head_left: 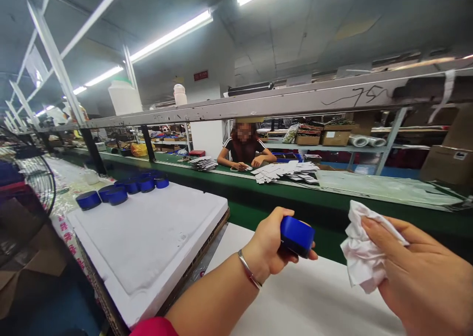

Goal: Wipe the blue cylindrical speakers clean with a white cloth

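My left hand (271, 242), with a bangle at the wrist, is wrapped around a blue rounded case (295, 232) that has a dark lower edge and small pale lettering. To its right, my right hand (417, 267) pinches a crumpled white cloth (364, 247). Cloth and case are apart, both held above a white work surface (314, 296). Several similar blue round cases (116, 194) stand grouped at the far end of a white foam board (155, 237) on my left.
A green conveyor belt (244, 203) runs across in front. Beyond it a person (246, 149) sits handling white paper pieces (284, 171). An overhead shelf beam (236, 108) carries a white tub (124, 97) and a small bottle (180, 94). A fan (39, 183) stands far left.
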Demonstrator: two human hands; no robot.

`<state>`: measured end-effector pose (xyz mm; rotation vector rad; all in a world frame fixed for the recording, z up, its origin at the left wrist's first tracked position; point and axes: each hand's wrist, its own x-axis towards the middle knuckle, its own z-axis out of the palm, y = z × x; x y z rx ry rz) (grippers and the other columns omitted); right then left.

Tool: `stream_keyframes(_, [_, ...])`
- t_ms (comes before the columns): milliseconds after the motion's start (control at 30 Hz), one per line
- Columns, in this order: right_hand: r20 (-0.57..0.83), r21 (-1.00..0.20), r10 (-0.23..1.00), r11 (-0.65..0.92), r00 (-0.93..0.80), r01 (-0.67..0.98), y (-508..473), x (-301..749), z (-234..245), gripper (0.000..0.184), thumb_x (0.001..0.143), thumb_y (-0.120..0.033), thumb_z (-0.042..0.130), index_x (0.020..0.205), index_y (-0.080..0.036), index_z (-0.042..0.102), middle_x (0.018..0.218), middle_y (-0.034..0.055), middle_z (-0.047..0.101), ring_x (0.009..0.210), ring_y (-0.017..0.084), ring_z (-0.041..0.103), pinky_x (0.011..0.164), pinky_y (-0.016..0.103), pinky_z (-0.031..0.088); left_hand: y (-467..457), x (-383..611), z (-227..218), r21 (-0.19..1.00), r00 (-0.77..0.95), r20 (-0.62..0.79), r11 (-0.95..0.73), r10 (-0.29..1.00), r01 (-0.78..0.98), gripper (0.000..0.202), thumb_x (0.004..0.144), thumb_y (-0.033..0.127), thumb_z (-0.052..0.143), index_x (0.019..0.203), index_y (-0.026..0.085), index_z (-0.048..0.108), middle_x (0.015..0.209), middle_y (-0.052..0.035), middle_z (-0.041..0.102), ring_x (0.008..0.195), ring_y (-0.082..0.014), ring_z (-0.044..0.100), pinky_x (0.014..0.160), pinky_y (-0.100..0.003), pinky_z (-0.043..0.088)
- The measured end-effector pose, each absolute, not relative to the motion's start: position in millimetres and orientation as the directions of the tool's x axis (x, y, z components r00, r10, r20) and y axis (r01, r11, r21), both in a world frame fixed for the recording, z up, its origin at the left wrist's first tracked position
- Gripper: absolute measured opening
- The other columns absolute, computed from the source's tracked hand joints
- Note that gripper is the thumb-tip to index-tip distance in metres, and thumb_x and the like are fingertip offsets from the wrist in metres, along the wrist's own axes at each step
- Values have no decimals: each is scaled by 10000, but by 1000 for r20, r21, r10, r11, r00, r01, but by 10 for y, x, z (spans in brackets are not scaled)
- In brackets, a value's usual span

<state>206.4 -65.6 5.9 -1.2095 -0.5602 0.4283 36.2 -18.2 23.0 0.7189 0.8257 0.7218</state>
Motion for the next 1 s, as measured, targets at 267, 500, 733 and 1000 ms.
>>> stream_keyframes(267, [702, -682, 625, 451, 342, 576, -748, 1787, -298, 283, 975, -556, 826, 958, -274, 814, 750, 3, 698, 555, 204, 613, 506, 325, 523, -131, 416, 152, 846, 357, -360, 463, 862, -266, 295, 1091, 357, 534, 870, 184, 621, 674, -11, 604, 490, -155, 586, 453, -251, 296])
stream_keyframes(500, [951, -263, 266, 434, 157, 861, -550, 1719, -368, 200, 1124, -343, 658, 1001, -228, 766, 954, 74, 775, 821, 245, 750, 691, 342, 565, -151, 526, -56, 948, 294, -208, 267, 933, -175, 255, 1026, 303, 533, 848, 185, 673, 720, 0, 574, 505, -130, 495, 460, -266, 290])
stream_keyframes(733, [849, -492, 432, 441, 304, 750, -623, 1788, -367, 211, 1004, -473, 752, 961, -268, 773, 812, 33, 741, 625, 244, 668, 561, 360, 486, -141, 512, -9, 906, 357, -283, 370, 890, -203, 246, 1061, 377, 554, 926, 188, 635, 750, -9, 609, 518, -144, 576, 478, -263, 282])
stream_keyframes(1000, [693, -696, 465, 231, 551, 680, -522, 1847, -372, 260, 880, -531, 683, 866, -276, 734, 788, 90, 710, 727, 343, 680, 692, 468, 518, -143, 498, -6, 883, 396, -319, 422, 861, -204, 241, 1051, 402, 572, 1048, 175, 650, 808, -35, 666, 592, -195, 682, 503, -277, 314])
